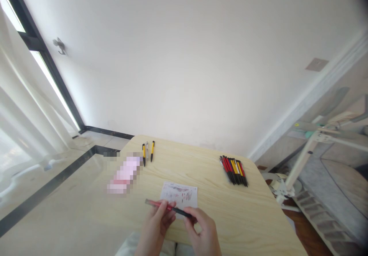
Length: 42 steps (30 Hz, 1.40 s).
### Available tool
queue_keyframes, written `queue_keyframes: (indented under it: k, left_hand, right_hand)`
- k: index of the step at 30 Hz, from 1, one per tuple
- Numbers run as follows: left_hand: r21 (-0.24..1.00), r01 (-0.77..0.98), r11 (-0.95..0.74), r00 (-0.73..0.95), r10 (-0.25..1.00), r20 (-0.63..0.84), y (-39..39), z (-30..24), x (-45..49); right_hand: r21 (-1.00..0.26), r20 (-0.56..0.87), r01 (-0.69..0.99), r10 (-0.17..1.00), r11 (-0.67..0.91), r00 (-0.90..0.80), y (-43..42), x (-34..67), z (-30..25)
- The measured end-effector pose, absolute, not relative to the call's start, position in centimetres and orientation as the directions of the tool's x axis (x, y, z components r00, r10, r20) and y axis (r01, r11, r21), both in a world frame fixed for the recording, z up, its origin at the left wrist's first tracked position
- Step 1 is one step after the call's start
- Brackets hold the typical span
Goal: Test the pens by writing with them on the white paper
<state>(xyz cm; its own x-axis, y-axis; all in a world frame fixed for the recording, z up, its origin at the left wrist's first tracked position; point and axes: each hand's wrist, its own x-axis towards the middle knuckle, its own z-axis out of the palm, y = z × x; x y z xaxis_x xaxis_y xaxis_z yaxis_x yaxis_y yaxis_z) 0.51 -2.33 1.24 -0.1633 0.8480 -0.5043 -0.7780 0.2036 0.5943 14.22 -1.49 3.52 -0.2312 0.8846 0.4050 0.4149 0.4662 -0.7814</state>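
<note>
Both my hands hold one red and black pen [169, 207] level above the near edge of the light wooden table [258, 217]. My left hand [156, 227] pinches its red half, fingers closed round the barrel. My right hand [202, 231] grips the black end, fingers closed too. Just behind the pen lies a small white paper [184, 192] covered in red and dark scribbles.
A bundle of several red, yellow and black pens [234, 169] lies at the right of the table. Three pens [147, 151] lie apart at the far left edge, beside a blurred pink patch [124, 175]. A white rack [304, 160] stands on the floor to the right.
</note>
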Motion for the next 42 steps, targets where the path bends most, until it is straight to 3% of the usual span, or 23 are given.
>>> queue_keyframes:
  k: [17,23,29,39,42]
  left_hand:
    - [0.426,-0.876,0.229,-0.041,0.843,-0.537,-2.2,2.0,0.4]
    - [0.4,-0.894,0.201,-0.07,0.819,-0.569,-2.0,1.9,0.3]
    - [0.311,-0.919,0.241,0.021,0.82,-0.573,-2.2,2.3,0.8]
    - [0.31,-0.923,0.23,0.015,0.823,-0.568,-2.0,1.6,0.6]
    - [0.341,-0.918,0.203,-0.04,0.808,-0.587,-1.8,1.8,0.2]
  right_hand:
    - [-0.814,0.356,0.417,0.915,0.404,-0.19,-1.1,15.1,4.0]
    - [-0.82,0.358,0.422,0.922,0.387,-0.15,-1.1,15.3,4.1]
    - [-0.84,0.334,0.405,0.932,0.361,-0.14,-1.0,15.2,4.5]
    - [-0.846,0.313,0.402,0.937,0.35,-0.157,-0.9,14.7,4.8]
    - [-0.877,0.278,0.383,0.957,0.29,-0.086,-0.9,15.5,4.5]
